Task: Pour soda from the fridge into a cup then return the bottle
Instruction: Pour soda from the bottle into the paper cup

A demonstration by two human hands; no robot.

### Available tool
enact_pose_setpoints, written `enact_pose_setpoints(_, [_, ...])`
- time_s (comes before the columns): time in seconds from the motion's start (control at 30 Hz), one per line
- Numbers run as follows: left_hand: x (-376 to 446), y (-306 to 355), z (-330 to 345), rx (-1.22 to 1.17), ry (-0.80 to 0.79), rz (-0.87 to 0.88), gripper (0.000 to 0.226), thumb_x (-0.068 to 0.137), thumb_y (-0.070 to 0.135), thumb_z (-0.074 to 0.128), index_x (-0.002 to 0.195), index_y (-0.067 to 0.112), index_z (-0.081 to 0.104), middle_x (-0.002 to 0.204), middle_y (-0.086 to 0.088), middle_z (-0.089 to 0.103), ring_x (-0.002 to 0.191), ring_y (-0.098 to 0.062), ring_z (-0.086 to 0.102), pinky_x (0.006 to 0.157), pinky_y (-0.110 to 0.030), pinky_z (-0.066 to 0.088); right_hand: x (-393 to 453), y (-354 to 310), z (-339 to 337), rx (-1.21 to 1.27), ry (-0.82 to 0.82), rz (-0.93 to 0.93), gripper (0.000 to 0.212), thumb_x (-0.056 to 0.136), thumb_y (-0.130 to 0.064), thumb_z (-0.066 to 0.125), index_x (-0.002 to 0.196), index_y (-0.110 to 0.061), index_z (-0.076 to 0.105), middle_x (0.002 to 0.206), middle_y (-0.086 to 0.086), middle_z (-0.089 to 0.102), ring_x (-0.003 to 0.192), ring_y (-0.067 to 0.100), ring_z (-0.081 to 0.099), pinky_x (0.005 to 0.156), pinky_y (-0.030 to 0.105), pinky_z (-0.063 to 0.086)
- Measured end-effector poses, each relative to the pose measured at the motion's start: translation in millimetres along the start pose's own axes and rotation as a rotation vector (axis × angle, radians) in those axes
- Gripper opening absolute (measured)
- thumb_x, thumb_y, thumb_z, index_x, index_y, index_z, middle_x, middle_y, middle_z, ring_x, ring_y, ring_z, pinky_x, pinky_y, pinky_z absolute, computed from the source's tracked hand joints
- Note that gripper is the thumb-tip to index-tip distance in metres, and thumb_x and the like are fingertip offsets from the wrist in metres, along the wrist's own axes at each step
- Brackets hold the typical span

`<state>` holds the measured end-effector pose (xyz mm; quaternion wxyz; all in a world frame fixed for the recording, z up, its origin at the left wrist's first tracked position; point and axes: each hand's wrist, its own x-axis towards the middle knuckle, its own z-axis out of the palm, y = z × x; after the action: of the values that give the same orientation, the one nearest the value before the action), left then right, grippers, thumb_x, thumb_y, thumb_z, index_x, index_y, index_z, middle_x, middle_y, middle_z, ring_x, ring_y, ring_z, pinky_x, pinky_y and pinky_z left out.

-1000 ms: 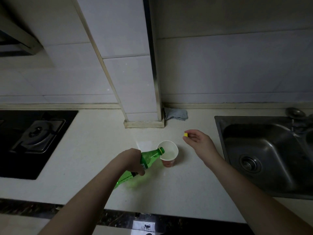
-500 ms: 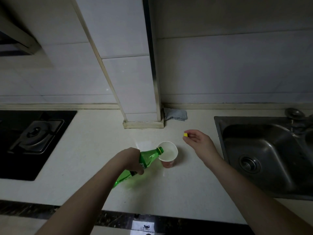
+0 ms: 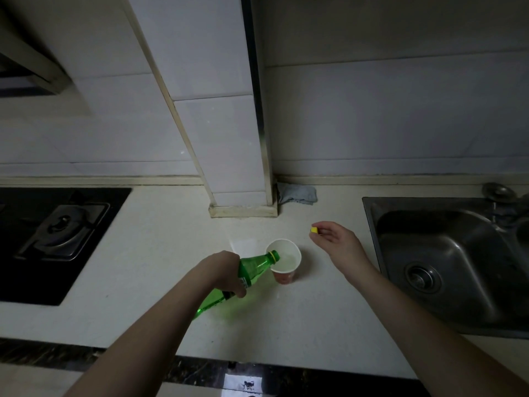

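- The cup [image 3: 284, 260] stands upright on the pale counter [image 3: 309, 319], in front of the tiled pillar [image 3: 229, 144]; everything below is placed from the cup
- The left hand [image 3: 221, 272] is wrapped around the middle of the green bottle [image 3: 252, 269], just left of the cup; the bottle is tipped far over, its open neck resting over the cup's near-left rim, its base pointing back toward the person
- Pale liquid shows inside the cup; whether any is flowing from the neck I cannot tell
- The right hand [image 3: 335, 242] hovers just right of the cup, not touching it; its thumb and forefinger pinch a small yellow cap [image 3: 314, 230], the other fingers loosely curled
- A steel sink [image 3: 446, 262] is set into the counter farther right of the cup; a black stove [image 3: 57, 233] lies well to the left
- A grey cloth [image 3: 297, 194] sits behind the cup, against the wall beside the pillar's base
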<state>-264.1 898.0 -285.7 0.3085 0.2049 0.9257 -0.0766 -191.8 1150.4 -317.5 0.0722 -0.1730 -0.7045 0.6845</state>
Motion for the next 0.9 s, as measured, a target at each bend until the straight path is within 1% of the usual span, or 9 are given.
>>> enact_pose_setpoints(0.13, [-1.7,-0.2,0.5,0.005,0.006,-0.006,0.055,0.067,0.045,0.077,0.11,0.015,0.061,0.101,-0.002,0.064,0.089,-0.018,0.062,0.078,-0.031,0.055,-0.6,1.6,0.1,0.0,0.001,0.0,0.02,0.083,-0.015,0.073,0.101,-0.021,0.068,0.101,-0.002,0.07,0.097,0.011,0.065,0.086,0.023,0.049])
enact_pose_setpoints(0.27, [-2.5,-0.4,-0.2,0.001,0.016,-0.013,0.055,0.067,0.046,0.078,0.11,0.016,0.061,0.103,-0.002,0.065,0.09,-0.018,0.062,0.079,-0.031,0.055,-1.9,1.9,-0.9,-0.008,-0.004,-0.001,0.021,0.083,-0.016,0.073,0.102,-0.021,0.068,0.102,-0.003,0.07,0.097,0.009,0.065,0.087,0.023,0.049])
enact_pose_setpoints(0.5, [-1.8,0.2,-0.9,0.013,0.02,-0.024,0.057,0.064,0.046,0.078,0.108,0.015,0.062,0.101,-0.002,0.065,0.09,-0.019,0.063,0.079,-0.034,0.056,-3.8,1.7,-1.2,0.024,0.001,-0.012,0.02,0.084,-0.011,0.072,0.102,-0.015,0.067,0.099,0.001,0.07,0.094,0.011,0.065,0.082,0.017,0.048])
enact_pose_setpoints(0.73, [-1.1,0.0,-0.6,0.008,0.018,-0.026,0.057,0.064,0.047,0.078,0.109,0.016,0.062,0.101,-0.002,0.065,0.089,-0.018,0.063,0.079,-0.033,0.056,-3.3,5.6,-3.0,0.024,0.003,-0.003,0.019,0.083,-0.012,0.072,0.1,-0.019,0.067,0.1,0.002,0.07,0.096,0.013,0.065,0.085,0.022,0.048])
enact_pose_setpoints(0.9, [-0.7,1.3,-2.0,0.004,0.021,-0.031,0.056,0.063,0.046,0.078,0.107,0.016,0.062,0.099,-0.001,0.065,0.086,-0.017,0.063,0.074,-0.03,0.055,-4.4,5.1,-3.6,0.024,0.005,-0.004,0.018,0.083,-0.012,0.072,0.099,-0.02,0.068,0.1,0.001,0.07,0.096,0.012,0.065,0.086,0.023,0.049])
